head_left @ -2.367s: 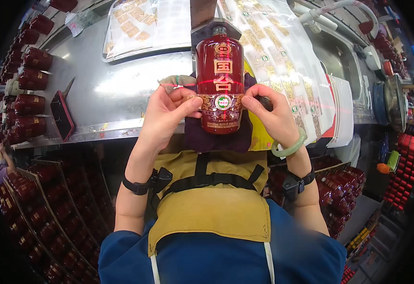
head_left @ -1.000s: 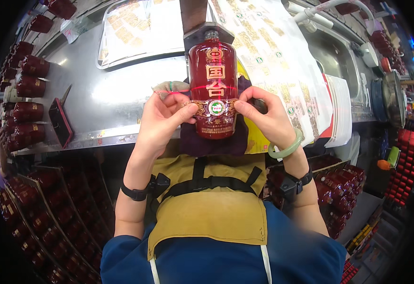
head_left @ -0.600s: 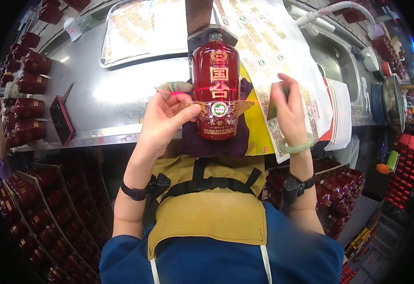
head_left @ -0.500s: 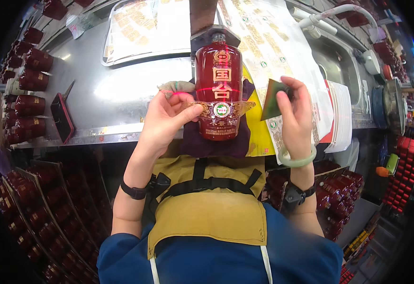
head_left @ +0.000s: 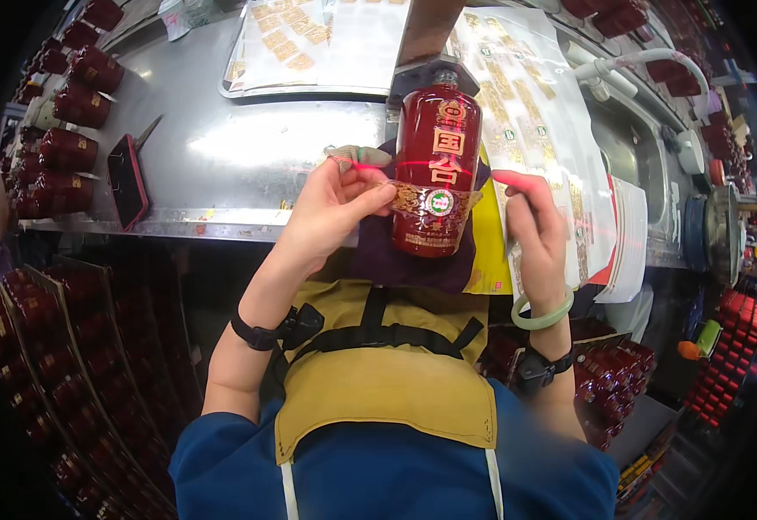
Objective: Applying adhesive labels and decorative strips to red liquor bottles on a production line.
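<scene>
A dark red glazed bottle (head_left: 437, 165) with gold lettering lies on its back on a dark purple cloth (head_left: 377, 256), its neck away from me. Across its lower front stretches a clear, gold-patterned label (head_left: 462, 203) with a round green-and-white emblem. My left hand (head_left: 331, 204) pinches the label's left end between thumb and finger; a grey-green cloth cover (head_left: 359, 157) sits on one finger. Beside the bottle's right side is my right hand (head_left: 534, 230), index finger stretched toward the label, other fingers curled. Whatever those fingers hold is hidden.
A tray (head_left: 309, 89) of gold labels lies beyond; label sheets (head_left: 504, 95) are to the right, near a sink (head_left: 625, 139). Left stand a phone (head_left: 127, 182) and several red bottles (head_left: 71, 149). Bottle racks flank me below the metal counter (head_left: 249, 143).
The view has shifted, so the bottle appears farther right. The green scraper in my right hand has dropped out of sight, and that index finger now reaches toward the bottle. My left pinch holds.
</scene>
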A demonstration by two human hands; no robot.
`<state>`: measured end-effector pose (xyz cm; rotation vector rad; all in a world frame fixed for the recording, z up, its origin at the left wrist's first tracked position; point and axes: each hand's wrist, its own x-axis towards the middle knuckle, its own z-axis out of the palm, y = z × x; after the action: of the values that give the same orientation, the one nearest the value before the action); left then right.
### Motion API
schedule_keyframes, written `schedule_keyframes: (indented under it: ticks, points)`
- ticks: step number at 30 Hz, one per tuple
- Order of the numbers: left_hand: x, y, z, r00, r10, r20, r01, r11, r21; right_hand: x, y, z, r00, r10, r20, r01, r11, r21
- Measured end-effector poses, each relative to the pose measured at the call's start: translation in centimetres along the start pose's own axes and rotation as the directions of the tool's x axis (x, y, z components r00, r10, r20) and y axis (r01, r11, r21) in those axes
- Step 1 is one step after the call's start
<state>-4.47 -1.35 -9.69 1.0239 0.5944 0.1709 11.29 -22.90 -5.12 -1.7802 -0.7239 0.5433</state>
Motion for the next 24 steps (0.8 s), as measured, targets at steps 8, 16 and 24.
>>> schedule_keyframes:
  ticks: [8,16,24]
  points:
    - [-3.0,-2.7,1.1,0.707,0.685,0.175,-0.537,0.359,0.763,-1.2,1.0,4.0,0.942,-0.309,0.129,0.329,0.785,-0.525]
    - [-3.2,-5.1,2.0,0.785,0.569,0.244,-0.502,0.354,0.789,-0.9,2.5,4.3,0.916,-0.401,0.007,0.363,0.821,-0.441]
    - [-3.5,-4.9,2.9,0.72,0.676,0.157,-0.451,0.284,0.846,-0.7,-0.4,3.5,0.916,-0.401,-0.001,0.365,0.834,-0.414]
